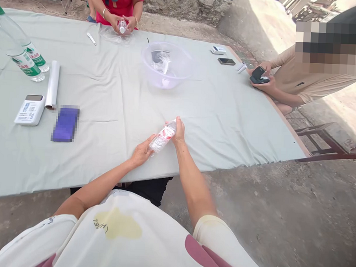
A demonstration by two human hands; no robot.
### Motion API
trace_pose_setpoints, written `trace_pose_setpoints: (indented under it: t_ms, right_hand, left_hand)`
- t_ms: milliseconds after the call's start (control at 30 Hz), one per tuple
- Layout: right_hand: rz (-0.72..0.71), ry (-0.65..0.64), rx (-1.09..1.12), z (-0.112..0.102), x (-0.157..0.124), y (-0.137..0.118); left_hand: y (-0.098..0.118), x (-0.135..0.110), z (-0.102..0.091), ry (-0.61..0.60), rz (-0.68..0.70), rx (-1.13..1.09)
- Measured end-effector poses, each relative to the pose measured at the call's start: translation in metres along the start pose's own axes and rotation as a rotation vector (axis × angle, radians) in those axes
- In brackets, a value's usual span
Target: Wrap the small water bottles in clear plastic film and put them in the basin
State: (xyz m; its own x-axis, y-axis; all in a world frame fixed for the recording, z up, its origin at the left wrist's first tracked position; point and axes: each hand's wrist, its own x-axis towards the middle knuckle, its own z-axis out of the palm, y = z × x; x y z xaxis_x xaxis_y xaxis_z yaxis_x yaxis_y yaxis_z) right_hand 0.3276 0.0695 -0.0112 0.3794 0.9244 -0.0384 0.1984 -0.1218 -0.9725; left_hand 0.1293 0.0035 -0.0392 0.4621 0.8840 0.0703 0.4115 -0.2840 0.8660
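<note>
A clear plastic bottle (163, 136) with a red and white label lies tilted between my two hands, just above the near edge of the table. My left hand (142, 151) is closed around its lower left end. At the upper right end, my right hand (179, 130) grips it, with the thumb along the side. Shiny clear film seems to cover part of the bottle, though I cannot tell where it ends. The cap end is hidden by my fingers.
Beyond my hands stands a translucent purple basin (147, 67) with plastic film inside. On the left are two water bottles (27, 66), a film roll (52, 84), a white power bank (30, 110) and a purple object (65, 124). Across sits a person holding a bottle (122, 27); another holds a dark case (259, 76).
</note>
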Motion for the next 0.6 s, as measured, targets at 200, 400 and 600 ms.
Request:
trace_pose_setpoints:
  t_ms: [200,400,600]
  right_hand:
    - [-0.038,0.051,0.22,0.029,-0.016,-0.045]
    - [-0.201,-0.016,0.302,0.058,-0.042,-0.098]
    - [-0.285,-0.285,0.696,0.079,-0.062,-0.12]
  left_hand:
    - [0.003,-0.011,-0.032,0.083,-0.168,-0.513]
    - [-0.003,-0.029,-0.073,0.029,-0.333,-0.957]
    - [-0.03,-0.057,-0.105,-0.074,-0.397,-1.287]
